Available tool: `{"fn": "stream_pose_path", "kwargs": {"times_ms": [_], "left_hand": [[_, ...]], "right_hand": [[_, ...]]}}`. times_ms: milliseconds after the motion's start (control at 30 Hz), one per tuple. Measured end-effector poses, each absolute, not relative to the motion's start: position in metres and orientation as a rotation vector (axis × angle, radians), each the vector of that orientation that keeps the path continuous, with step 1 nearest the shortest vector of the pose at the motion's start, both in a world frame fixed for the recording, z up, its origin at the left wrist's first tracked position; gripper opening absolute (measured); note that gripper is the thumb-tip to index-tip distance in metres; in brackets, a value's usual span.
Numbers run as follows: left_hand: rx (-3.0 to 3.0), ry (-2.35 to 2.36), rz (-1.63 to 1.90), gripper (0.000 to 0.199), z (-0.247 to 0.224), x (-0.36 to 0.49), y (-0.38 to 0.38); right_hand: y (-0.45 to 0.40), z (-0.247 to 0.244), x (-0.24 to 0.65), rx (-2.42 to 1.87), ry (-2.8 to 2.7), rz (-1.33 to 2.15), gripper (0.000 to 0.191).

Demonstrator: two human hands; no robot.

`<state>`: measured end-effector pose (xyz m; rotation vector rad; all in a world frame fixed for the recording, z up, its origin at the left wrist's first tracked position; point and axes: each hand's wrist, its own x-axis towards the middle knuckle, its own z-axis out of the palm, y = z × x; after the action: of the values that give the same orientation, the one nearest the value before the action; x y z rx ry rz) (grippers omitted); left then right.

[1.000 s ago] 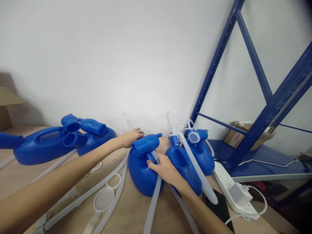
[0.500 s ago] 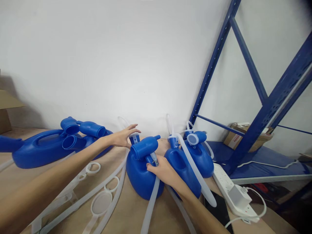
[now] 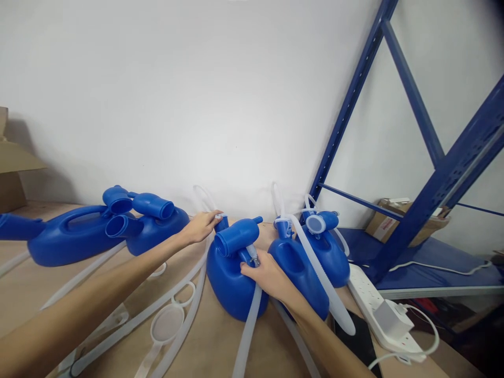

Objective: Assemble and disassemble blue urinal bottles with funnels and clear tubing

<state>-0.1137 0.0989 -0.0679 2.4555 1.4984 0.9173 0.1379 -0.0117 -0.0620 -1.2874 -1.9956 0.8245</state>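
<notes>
A blue jug stands at the centre, with a blue spouted cup lying across its top. My right hand is closed on the clear hose end with a metal clip at the jug's near right side. Beyond the cup, my left hand has its fingers round a small blue cap. A translucent corrugated hose runs from under my right hand to the front edge of view. White strap rings lie left of the jug.
Two hosed blue jugs stand to the right, and more blue jugs lie at the left. A white power strip, a black flat object and a blue metal rack are at the right. A cardboard box is far left.
My left hand has come down onto the small blue cap, its raised fingers now lowered. My right hand keeps its grip. The view has shifted slightly, moving the scene a little rightward.
</notes>
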Motion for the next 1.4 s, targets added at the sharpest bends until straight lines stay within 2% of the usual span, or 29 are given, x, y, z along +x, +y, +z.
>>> {"fn": "stream_pose_path", "kwargs": {"times_ms": [367, 500, 700, 833, 1000, 1133, 1233, 1400], "left_hand": [[2.169, 1.733, 1.049, 0.053, -0.067, -0.122, 0.112], [2.102, 1.743, 0.950, 0.046, -0.057, -0.135, 0.123], [1.872, 1.898, 0.761, 0.052, -0.042, -0.148, 0.131], [1.859, 1.889, 0.770, 0.043, -0.033, -0.153, 0.116], [1.813, 1.792, 0.962, 0.040, -0.005, -0.158, 0.081], [1.781, 1.641, 1.176, 0.040, 0.041, -0.166, 0.045], [1.723, 1.457, 1.426, 0.034, 0.082, -0.180, 0.021], [1.613, 1.344, 1.757, 0.019, 0.129, -0.223, -0.002]], "right_hand": [[-0.016, -0.058, 0.139, -1.230, -2.064, 0.876, 0.017], [-0.020, -0.056, 0.136, -1.235, -2.068, 0.873, 0.016], [-0.014, -0.046, 0.139, -1.247, -2.060, 0.980, 0.019], [-0.009, -0.045, 0.143, -1.300, -2.041, 1.012, 0.021], [-0.008, -0.048, 0.147, -1.331, -2.016, 1.099, 0.018], [-0.006, -0.048, 0.150, -1.307, -1.952, 1.205, 0.017], [-0.004, -0.047, 0.154, -1.247, -1.953, 1.291, 0.027], [-0.003, -0.038, 0.161, -1.147, -1.907, 1.358, 0.054]]}}
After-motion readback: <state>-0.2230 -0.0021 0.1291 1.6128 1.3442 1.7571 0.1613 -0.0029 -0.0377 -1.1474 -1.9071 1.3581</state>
